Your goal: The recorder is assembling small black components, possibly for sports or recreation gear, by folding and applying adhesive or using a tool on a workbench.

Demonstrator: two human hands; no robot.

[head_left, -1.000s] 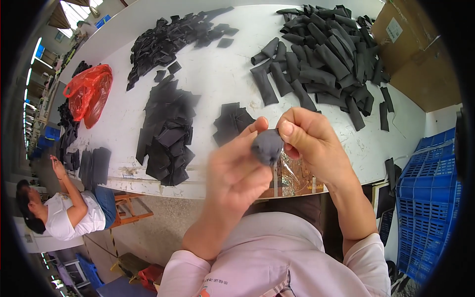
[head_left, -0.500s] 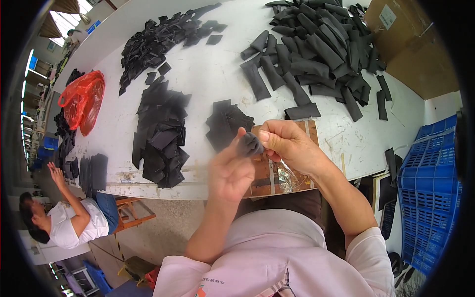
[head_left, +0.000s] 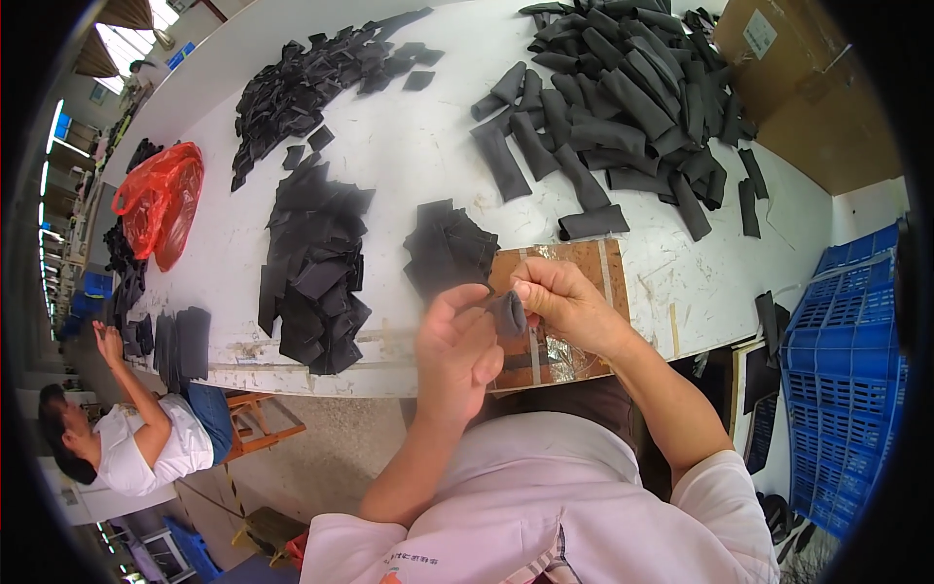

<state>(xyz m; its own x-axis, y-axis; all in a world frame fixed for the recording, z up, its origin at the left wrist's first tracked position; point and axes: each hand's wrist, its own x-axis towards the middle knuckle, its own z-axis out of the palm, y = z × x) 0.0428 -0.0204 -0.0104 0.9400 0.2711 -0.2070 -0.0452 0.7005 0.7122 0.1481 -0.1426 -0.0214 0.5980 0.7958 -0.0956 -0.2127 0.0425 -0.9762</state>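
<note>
Black fabric piece | soft, light, likely limp | pinched between left hand and right hand | best held by its edges, near table edge

Matt black fabric piece soft, foam-like; tabletop white, smooth, scuffed; board brown wood, worn; bag glossy red plastic; crate blue plastic.

Bright daylight — sharp, edges bent

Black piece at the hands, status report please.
Both hands, left and right, pinch one small black piece over the board. Black stack just beyond. Nothing in the way.
</note>
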